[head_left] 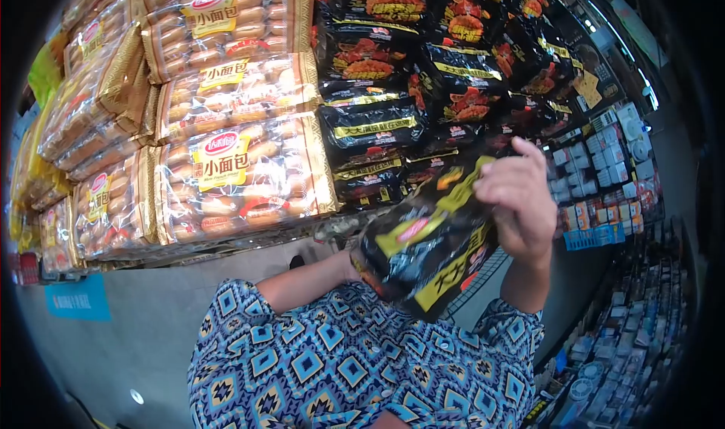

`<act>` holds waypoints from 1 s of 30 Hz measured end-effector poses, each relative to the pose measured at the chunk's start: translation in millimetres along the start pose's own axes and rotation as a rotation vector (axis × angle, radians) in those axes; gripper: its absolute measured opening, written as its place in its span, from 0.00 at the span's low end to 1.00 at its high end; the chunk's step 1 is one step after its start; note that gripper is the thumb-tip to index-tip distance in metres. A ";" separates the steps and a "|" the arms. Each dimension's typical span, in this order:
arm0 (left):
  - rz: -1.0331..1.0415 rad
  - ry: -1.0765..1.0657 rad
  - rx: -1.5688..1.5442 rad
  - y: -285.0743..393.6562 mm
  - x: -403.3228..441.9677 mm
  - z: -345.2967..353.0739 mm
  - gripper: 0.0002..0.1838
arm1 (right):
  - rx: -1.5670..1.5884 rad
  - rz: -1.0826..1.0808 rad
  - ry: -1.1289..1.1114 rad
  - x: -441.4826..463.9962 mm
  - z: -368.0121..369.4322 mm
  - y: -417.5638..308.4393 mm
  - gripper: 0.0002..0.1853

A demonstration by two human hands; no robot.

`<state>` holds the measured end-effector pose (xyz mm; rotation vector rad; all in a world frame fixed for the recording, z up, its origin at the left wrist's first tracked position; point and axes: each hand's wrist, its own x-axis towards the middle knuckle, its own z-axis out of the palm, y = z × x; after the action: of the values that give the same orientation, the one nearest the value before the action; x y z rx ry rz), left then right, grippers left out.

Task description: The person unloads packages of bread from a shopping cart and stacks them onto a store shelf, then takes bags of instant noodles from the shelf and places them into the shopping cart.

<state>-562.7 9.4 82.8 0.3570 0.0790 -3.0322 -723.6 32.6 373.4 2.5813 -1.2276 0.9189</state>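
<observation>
A black instant noodle pack (423, 240) with yellow bands is held tilted in front of my body, over the front edge of the display. My right hand (521, 199) grips its upper right end, some fingers curled over the edge and one raised. At the pack's lower left end, my left hand (353, 267) holds it; most of that hand is hidden behind the pack. Close beyond are stacked black packs (375, 131) of the same look, with yellow bands and pictures of orange food.
Clear bags of small bread rolls (242, 172) with gold edges are stacked on the left. Part of a wire cart (483, 274) shows below the pack. To the right stand a blue basket (595, 236) and shelves crowded with small goods (612, 353). Grey floor (162, 334) shows at lower left.
</observation>
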 end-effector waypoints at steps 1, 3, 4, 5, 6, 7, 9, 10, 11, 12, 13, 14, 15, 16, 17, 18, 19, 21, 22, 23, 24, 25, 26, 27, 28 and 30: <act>-0.002 0.013 -0.002 -2.1 4.3 1.7 0.26 | 0.017 0.014 -0.003 -8.7 3.1 -2.7 0.03; -0.019 0.039 -0.003 -8.6 -7.0 -3.8 0.26 | 0.025 0.076 -0.022 -24.8 6.0 -11.2 0.05; -0.037 0.051 -0.002 -1.3 -1.4 -2.9 0.26 | 0.014 0.102 -0.033 -34.6 7.7 -12.9 0.06; -0.057 0.062 -0.003 1.1 -8.6 -7.2 0.26 | 0.012 0.136 -0.066 -44.4 8.4 -13.4 0.09; -0.079 0.073 -0.007 4.2 -2.4 -4.4 0.26 | 0.010 0.156 -0.078 -52.4 9.9 -13.2 0.09; -0.100 0.084 -0.012 6.3 2.4 -2.5 0.26 | 0.018 0.186 -0.056 -61.0 11.7 -12.1 0.10; -0.132 0.107 -0.021 10.5 -1.0 -5.8 0.26 | 0.035 0.237 -0.010 -79.8 16.3 -6.1 0.12; -0.141 0.118 -0.023 10.7 -1.4 -6.7 0.26 | 0.044 0.292 0.020 -88.8 20.6 -4.1 0.14; -0.148 0.130 -0.024 11.3 3.5 -4.8 0.26 | 0.036 0.358 0.070 -97.2 26.2 -3.5 0.14; -0.153 0.143 -0.026 13.7 9.6 -2.6 0.25 | 0.028 0.421 0.119 -104.9 32.1 -3.0 0.15; -0.156 0.156 -0.028 16.0 4.8 -5.5 0.25 | 0.024 0.408 0.173 -111.7 37.6 -0.9 0.15; -0.158 0.169 -0.029 19.2 8.2 -4.7 0.25 | 0.023 0.422 0.176 -119.9 43.9 -0.8 0.15; -0.160 0.182 -0.030 20.5 10.5 -4.3 0.25 | 0.143 0.512 0.266 -128.0 50.7 -0.8 0.15; -0.160 0.193 -0.030 21.7 11.8 -4.4 0.25 | 0.261 0.598 0.358 -134.6 57.2 -1.1 0.16; -0.159 0.203 -0.030 22.0 10.1 -5.9 0.25 | 0.473 0.762 0.496 -138.1 66.2 -9.4 0.19; -0.159 0.213 -0.030 19.9 5.6 -8.3 0.25 | 0.470 0.771 0.502 -146.4 65.2 -8.3 0.19; -0.160 0.222 -0.028 20.7 8.5 -7.8 0.25 | 0.650 0.811 0.461 -156.5 60.7 -5.8 0.20; -0.156 0.239 -0.026 28.6 8.7 -9.4 0.25 | 0.840 0.872 0.367 -159.0 55.9 -10.2 0.26; -0.153 0.248 -0.026 30.9 12.3 -8.8 0.25 | 0.967 0.877 0.364 -159.2 56.6 -13.1 0.26; -0.149 0.257 -0.026 29.1 11.5 -9.6 0.25 | 1.006 0.917 0.386 -159.7 62.1 -17.7 0.23; -0.144 0.265 -0.027 34.8 16.4 -8.7 0.25 | 1.046 0.956 0.406 -161.3 66.8 -21.6 0.20; -0.138 0.273 -0.028 34.9 11.7 -11.3 0.25 | 1.045 0.961 0.409 -165.4 66.1 -22.9 0.20; -0.132 0.279 -0.030 37.7 18.4 -9.7 0.25 | 1.075 1.009 0.344 -170.5 63.6 -23.5 0.16; -0.125 0.286 -0.031 39.4 19.1 -10.3 0.25 | 1.105 1.056 0.277 -173.6 62.6 -24.0 0.13; -0.117 0.292 -0.033 37.0 16.9 -11.7 0.25 | 1.107 1.060 0.278 -174.2 63.3 -24.5 0.13; -0.098 0.306 -0.035 39.1 17.0 -13.1 0.25 | 1.068 1.078 0.311 -173.7 65.7 -23.8 0.08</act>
<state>-572.5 -30.1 64.5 0.8341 0.1734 -3.0389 -758.8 138.3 222.9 1.8594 -2.5344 2.6127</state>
